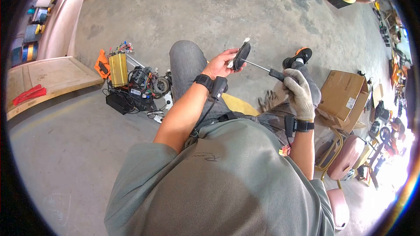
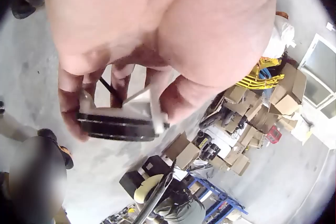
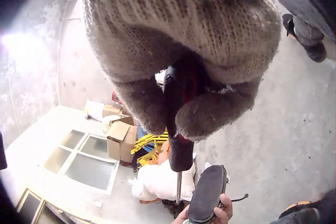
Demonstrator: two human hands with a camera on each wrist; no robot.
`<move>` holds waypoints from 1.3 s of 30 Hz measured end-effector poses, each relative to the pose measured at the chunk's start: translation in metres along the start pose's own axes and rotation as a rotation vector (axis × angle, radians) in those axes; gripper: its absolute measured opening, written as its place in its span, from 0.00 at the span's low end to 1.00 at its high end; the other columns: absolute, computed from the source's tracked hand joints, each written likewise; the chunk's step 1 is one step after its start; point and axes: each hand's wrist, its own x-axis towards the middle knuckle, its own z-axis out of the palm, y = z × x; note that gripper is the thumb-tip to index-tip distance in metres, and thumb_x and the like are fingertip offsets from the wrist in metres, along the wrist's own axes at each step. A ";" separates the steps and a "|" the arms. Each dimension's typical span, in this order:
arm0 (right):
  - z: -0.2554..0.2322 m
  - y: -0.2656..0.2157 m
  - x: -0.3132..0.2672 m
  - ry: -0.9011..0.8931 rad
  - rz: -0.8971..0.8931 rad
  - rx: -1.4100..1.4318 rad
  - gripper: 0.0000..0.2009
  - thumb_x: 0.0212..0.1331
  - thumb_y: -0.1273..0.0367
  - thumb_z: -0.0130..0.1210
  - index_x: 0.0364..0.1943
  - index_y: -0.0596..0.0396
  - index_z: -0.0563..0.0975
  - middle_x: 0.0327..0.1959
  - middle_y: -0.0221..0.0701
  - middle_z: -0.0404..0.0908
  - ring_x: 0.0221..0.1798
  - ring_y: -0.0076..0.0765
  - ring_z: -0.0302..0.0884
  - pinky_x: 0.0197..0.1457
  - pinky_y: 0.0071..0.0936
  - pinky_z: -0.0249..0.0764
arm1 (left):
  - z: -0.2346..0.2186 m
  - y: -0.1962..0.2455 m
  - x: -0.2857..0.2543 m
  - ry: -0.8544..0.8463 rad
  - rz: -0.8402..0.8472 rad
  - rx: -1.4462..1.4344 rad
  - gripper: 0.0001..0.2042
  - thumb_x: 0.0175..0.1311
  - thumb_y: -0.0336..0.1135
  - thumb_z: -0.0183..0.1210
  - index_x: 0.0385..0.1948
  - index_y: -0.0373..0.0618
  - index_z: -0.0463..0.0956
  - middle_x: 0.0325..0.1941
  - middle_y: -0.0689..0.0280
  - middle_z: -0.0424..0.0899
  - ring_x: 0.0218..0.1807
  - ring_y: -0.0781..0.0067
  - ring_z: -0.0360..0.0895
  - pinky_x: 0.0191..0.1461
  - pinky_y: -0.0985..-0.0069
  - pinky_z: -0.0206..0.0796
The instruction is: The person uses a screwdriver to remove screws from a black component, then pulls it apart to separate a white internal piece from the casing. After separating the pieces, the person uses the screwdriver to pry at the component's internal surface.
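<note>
In the head view my bare left hand (image 1: 217,66) grips an oval black part (image 1: 241,56) with white plastic tabs on its back and ends; it looks like a small speaker. The left wrist view shows fingers and thumb curled on the white frame behind the black rim (image 2: 118,128). My right hand (image 1: 300,91), in a knitted work glove, holds a screwdriver (image 1: 276,74) by its black handle. The metal shaft points left, its tip overlapping the part's edge in the head view. The part's flat dark face (image 3: 209,195) shows in the right wrist view.
A gold metal box (image 1: 118,70) and a heap of wired electronics (image 1: 146,82) lie on the floor by my left knee. Left of them is a wooden board (image 1: 52,78) with red gloves (image 1: 29,94). A cardboard box (image 1: 340,96) stands at right; another glove (image 1: 269,99) lies between my legs.
</note>
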 end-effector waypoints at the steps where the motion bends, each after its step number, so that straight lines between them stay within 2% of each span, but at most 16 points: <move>1: 0.000 -0.001 0.000 -0.007 -0.006 0.012 0.15 0.60 0.71 0.56 0.50 0.60 0.76 0.33 0.27 0.77 0.33 0.19 0.72 0.38 0.17 0.68 | 0.000 0.001 0.000 -0.024 -0.011 -0.015 0.21 0.71 0.30 0.49 0.64 0.45 0.62 0.55 0.51 0.78 0.52 0.49 0.81 0.52 0.56 0.77; 4: -0.002 -0.001 -0.001 -0.021 0.012 0.053 0.15 0.60 0.71 0.56 0.51 0.60 0.76 0.33 0.26 0.76 0.33 0.19 0.72 0.38 0.17 0.68 | 0.011 0.003 -0.005 0.037 -0.014 0.033 0.21 0.70 0.29 0.51 0.65 0.46 0.62 0.53 0.51 0.78 0.52 0.50 0.81 0.51 0.57 0.77; 8: -0.004 0.001 -0.001 -0.009 -0.007 0.063 0.15 0.60 0.71 0.56 0.51 0.60 0.76 0.33 0.26 0.76 0.33 0.19 0.72 0.37 0.17 0.68 | 0.004 0.003 -0.004 -0.008 -0.029 0.004 0.22 0.70 0.29 0.54 0.65 0.49 0.63 0.50 0.53 0.79 0.52 0.53 0.81 0.50 0.59 0.78; 10: -0.004 0.001 -0.002 0.003 0.002 0.056 0.15 0.60 0.72 0.57 0.51 0.60 0.76 0.33 0.26 0.76 0.33 0.20 0.72 0.37 0.17 0.68 | 0.004 0.003 -0.005 0.035 -0.036 0.040 0.22 0.70 0.30 0.56 0.65 0.52 0.64 0.47 0.57 0.79 0.49 0.58 0.82 0.46 0.62 0.77; 13: -0.003 0.003 -0.003 0.002 0.015 0.103 0.15 0.59 0.72 0.57 0.50 0.60 0.76 0.32 0.26 0.76 0.33 0.20 0.72 0.36 0.18 0.68 | 0.000 0.002 -0.005 0.008 -0.013 0.015 0.22 0.70 0.33 0.57 0.65 0.53 0.65 0.44 0.60 0.79 0.46 0.63 0.81 0.42 0.65 0.76; 16: -0.005 0.005 -0.001 -0.025 0.005 0.121 0.15 0.59 0.72 0.58 0.50 0.60 0.76 0.32 0.27 0.76 0.33 0.20 0.72 0.37 0.18 0.68 | 0.009 0.003 -0.007 0.027 0.004 0.063 0.21 0.71 0.35 0.56 0.65 0.52 0.66 0.44 0.61 0.79 0.44 0.64 0.81 0.40 0.68 0.75; 25: 0.000 0.003 -0.003 -0.025 -0.005 0.111 0.15 0.59 0.72 0.58 0.50 0.61 0.75 0.33 0.27 0.76 0.34 0.21 0.72 0.39 0.18 0.69 | 0.008 -0.002 -0.005 0.010 0.025 0.097 0.20 0.70 0.40 0.59 0.60 0.47 0.69 0.45 0.61 0.79 0.45 0.64 0.81 0.44 0.71 0.76; 29: 0.001 0.003 -0.003 -0.020 -0.008 0.119 0.15 0.59 0.72 0.58 0.50 0.61 0.75 0.34 0.27 0.76 0.34 0.21 0.72 0.39 0.19 0.69 | 0.009 -0.002 -0.005 0.016 0.025 0.098 0.21 0.69 0.40 0.59 0.60 0.46 0.69 0.45 0.61 0.80 0.44 0.64 0.82 0.44 0.71 0.76; 31: 0.001 0.004 -0.002 -0.027 -0.017 0.117 0.14 0.63 0.73 0.56 0.52 0.61 0.76 0.35 0.27 0.77 0.31 0.19 0.72 0.36 0.16 0.69 | 0.010 -0.002 -0.006 0.021 0.029 0.092 0.20 0.69 0.40 0.59 0.60 0.45 0.70 0.45 0.61 0.80 0.44 0.64 0.82 0.44 0.71 0.76; 38: 0.002 0.002 -0.002 -0.029 -0.007 0.118 0.14 0.63 0.73 0.56 0.52 0.62 0.75 0.34 0.27 0.77 0.31 0.19 0.72 0.36 0.17 0.69 | 0.005 -0.004 -0.004 -0.006 0.032 0.115 0.19 0.70 0.40 0.59 0.58 0.45 0.71 0.44 0.61 0.80 0.44 0.64 0.82 0.46 0.72 0.76; 39: 0.003 0.002 -0.002 -0.022 -0.010 0.116 0.14 0.63 0.73 0.56 0.52 0.62 0.75 0.34 0.27 0.77 0.31 0.19 0.72 0.36 0.17 0.69 | 0.003 -0.003 -0.003 -0.017 0.016 0.131 0.20 0.71 0.39 0.56 0.61 0.44 0.68 0.48 0.61 0.79 0.47 0.63 0.81 0.47 0.72 0.76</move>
